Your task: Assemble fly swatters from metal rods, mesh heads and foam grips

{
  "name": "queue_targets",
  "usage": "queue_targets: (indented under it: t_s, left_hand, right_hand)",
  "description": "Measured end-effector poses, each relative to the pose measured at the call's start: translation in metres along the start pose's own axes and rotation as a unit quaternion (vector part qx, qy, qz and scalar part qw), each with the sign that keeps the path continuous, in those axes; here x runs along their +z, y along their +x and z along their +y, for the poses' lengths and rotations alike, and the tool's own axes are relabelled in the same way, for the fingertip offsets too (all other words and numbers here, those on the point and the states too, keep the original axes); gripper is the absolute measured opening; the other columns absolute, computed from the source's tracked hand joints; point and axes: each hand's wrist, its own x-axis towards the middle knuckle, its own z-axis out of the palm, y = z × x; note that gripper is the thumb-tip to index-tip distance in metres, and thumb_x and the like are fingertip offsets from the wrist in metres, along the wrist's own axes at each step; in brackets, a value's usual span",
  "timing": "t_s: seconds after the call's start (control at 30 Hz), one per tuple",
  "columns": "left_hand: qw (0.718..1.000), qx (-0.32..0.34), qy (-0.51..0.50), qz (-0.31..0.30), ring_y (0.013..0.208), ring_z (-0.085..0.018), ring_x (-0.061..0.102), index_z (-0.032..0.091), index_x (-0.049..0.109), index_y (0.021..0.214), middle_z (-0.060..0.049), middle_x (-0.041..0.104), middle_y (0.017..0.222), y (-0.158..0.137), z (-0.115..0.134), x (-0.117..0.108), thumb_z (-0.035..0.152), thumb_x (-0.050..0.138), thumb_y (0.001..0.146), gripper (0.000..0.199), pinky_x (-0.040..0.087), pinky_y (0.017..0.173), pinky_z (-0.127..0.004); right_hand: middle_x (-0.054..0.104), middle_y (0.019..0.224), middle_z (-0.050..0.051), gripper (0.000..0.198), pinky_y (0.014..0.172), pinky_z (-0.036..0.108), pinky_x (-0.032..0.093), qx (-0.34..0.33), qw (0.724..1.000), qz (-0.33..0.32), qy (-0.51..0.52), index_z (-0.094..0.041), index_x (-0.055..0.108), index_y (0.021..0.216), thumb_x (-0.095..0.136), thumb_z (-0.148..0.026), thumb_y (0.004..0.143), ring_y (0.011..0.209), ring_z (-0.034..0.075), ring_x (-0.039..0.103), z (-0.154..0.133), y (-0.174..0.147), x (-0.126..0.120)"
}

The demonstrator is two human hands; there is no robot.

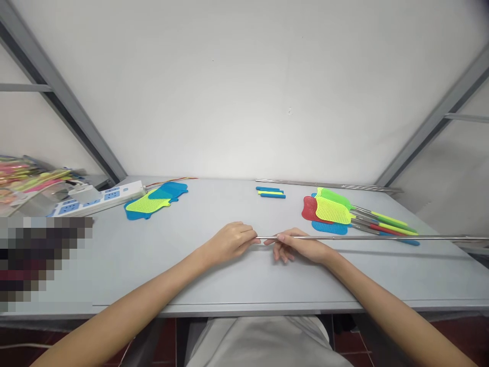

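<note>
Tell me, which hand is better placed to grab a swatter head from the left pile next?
Probably the left. The left hand is nearer those swatter heads, though it holds the end of the rod. The right hand, also on the rod, would likely reach across.

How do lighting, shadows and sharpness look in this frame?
Head view: soft, even light on the pale wall; a faint shadow under the metal rod on the table; wide-angle stretch towards the sides; the colourful pile at far left looks soft; a blocky pixelated patch at lower left.
</note>
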Motion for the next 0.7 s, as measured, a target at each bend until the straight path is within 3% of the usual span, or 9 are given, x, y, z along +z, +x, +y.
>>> queue_targets:
  t_s: [0.7]
  left_hand:
    - [0.995, -0.05, -0.084, 0.019, 0.061, -0.011, 0.049, 0.016, 0.055, 0.077, -0.001, 0.054, 0.065, 0.002, 0.0093, 0.0042, 0.024, 0.033, 0.088, 0.026, 0.036, 0.06, -0.022]
  right_hand:
    - [0.061, 0.071, 0.008, 0.045, 0.043, 0.021, 0.033, 0.002, 1.0, 0.004, -0.004, -0.01, 0.059, 0.103, 0.033, -0.043, 0.085, 0.051, 0.009, 0.05, -0.0022, 0.0016, 0.0014]
